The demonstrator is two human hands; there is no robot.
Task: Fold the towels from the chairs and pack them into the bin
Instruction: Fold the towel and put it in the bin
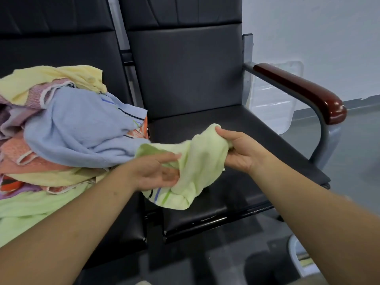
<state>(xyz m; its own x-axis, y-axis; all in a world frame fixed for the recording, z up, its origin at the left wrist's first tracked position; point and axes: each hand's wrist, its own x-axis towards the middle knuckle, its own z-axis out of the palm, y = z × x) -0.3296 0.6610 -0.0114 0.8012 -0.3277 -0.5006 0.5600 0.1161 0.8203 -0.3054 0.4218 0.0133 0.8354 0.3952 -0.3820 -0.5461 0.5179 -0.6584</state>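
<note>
Two chairs (185,79), one bin (273,95) at right, one heap of towels (61,128) at left. One green towel (201,161), crumpled and stripe-hemmed, at centre. Both grips hold it: left hand (156,173) mid-cloth, right hand (238,153) at its end.

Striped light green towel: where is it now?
Head view, centre: the light green towel is held between the left hand and right hand over the right chair's seat, just right of the towel pile.

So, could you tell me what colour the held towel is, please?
The towel is pale green, with dark, blue and green stripes; head view.
</note>
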